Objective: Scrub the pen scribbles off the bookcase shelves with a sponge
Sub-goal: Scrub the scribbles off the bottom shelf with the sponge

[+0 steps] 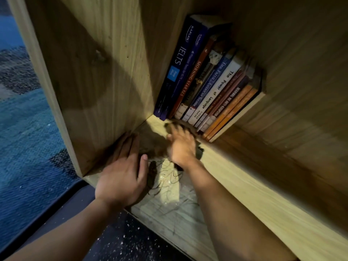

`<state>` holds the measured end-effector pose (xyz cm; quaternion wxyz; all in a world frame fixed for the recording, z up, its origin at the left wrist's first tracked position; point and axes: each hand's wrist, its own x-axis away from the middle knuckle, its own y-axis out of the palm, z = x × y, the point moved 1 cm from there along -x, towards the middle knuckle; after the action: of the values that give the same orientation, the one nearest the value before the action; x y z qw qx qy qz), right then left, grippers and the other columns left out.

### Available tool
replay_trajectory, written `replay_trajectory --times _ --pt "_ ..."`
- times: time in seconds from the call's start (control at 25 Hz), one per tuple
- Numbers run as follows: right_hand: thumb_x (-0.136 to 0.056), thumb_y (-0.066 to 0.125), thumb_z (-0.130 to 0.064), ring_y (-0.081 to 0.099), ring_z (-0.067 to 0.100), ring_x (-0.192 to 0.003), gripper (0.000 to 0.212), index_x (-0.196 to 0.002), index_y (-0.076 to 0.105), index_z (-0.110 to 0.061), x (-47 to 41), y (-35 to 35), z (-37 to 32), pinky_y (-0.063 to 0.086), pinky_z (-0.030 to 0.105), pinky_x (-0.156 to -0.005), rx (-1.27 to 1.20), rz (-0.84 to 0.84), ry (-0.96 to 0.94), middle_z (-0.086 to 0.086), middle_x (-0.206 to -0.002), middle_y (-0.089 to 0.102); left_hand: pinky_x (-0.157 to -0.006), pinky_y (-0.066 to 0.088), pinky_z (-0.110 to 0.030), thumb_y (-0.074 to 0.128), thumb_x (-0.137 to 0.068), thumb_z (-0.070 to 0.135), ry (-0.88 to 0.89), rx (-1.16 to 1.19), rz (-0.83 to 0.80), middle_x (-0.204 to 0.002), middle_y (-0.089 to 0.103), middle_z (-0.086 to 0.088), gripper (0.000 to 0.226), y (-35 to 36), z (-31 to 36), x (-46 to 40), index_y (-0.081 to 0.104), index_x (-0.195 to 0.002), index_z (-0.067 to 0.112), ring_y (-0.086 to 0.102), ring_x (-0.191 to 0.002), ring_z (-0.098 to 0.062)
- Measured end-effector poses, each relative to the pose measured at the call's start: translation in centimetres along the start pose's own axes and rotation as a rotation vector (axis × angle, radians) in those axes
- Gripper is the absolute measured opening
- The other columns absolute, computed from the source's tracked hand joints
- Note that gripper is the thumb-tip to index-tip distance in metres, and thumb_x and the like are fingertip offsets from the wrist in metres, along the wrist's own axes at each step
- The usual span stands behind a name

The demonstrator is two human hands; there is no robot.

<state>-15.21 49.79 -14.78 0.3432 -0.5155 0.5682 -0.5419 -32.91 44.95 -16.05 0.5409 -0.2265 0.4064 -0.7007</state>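
Note:
Dark pen scribbles (170, 178) cover the light wooden shelf board (235, 178) between my two arms. My left hand (122, 176) lies flat on the board near the left side panel, fingers straight. My right hand (181, 145), blurred, sits further in and holds a dark sponge (199, 152), whose edges show beside the palm and by the fingertips. Most of the sponge is hidden under the hand.
A row of several books (205, 85) leans at the back of the shelf, just beyond my right hand. The wooden side panel (98, 81) rises on the left. Blue carpet (24, 138) lies outside, and dark speckled floor (124, 240) lies below the shelf front.

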Motion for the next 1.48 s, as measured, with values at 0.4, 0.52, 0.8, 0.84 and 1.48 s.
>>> replay_trajectory --times 0.4,0.52,0.8,0.84,1.48 --pt "-0.099 0.023 -0.05 0.012 0.024 -0.147 0.059 -0.15 0.023 -0.02 -0.8 0.4 1.5 0.01 0.043 -0.12 -0.005 0.159 0.225 0.004 -0.159 0.019 -0.107 -0.006 -0.013 0.002 -0.089 0.059 0.031 0.011 0.005 -0.161 0.013 0.001 0.083 -0.3 0.2 -0.1 0.022 -0.152 0.01 -0.016 -0.134 0.011" --pt "-0.1 0.023 -0.05 0.006 0.021 -0.148 0.056 -0.152 0.02 -0.027 -1.1 -1.4 2.5 0.005 0.041 -0.119 -0.125 0.015 0.124 -0.003 -0.16 0.011 -0.109 -0.002 -0.015 0.003 -0.089 0.058 0.006 0.013 -0.024 -0.162 0.012 0.002 0.079 -0.4 0.3 -0.1 0.014 -0.154 0.014 -0.012 -0.138 0.007" --pt "-0.099 0.027 -0.043 0.016 0.008 -0.145 0.048 -0.146 0.033 -0.036 10.3 -0.3 13.0 0.009 0.026 -0.117 -0.139 0.171 -0.137 -0.012 -0.155 0.027 -0.111 0.005 -0.021 0.004 -0.087 0.061 -0.001 0.011 -0.018 -0.161 0.011 0.005 0.084 -0.6 0.3 0.0 0.026 -0.151 0.011 -0.012 -0.135 0.009" --pt "-0.095 0.024 -0.046 0.025 0.015 -0.143 0.055 -0.146 0.036 -0.03 10.2 -0.7 15.6 0.017 0.028 -0.116 -0.123 0.212 0.032 -0.003 -0.154 0.033 -0.111 0.005 -0.021 0.004 -0.088 0.061 -0.001 0.015 -0.012 -0.161 0.011 0.004 0.084 -0.5 0.4 0.0 0.027 -0.151 0.011 -0.012 -0.135 0.009" --pt "-0.09 0.03 -0.026 0.028 0.023 -0.143 0.054 -0.144 0.038 -0.023 12.6 1.1 12.2 0.022 0.04 -0.118 -0.026 0.338 0.132 -0.002 -0.151 0.038 -0.115 0.02 -0.034 0.005 -0.087 0.063 -0.015 -0.011 -0.015 -0.159 0.022 -0.001 0.086 -0.1 0.2 -0.1 0.032 -0.149 0.01 0.01 -0.147 -0.01"
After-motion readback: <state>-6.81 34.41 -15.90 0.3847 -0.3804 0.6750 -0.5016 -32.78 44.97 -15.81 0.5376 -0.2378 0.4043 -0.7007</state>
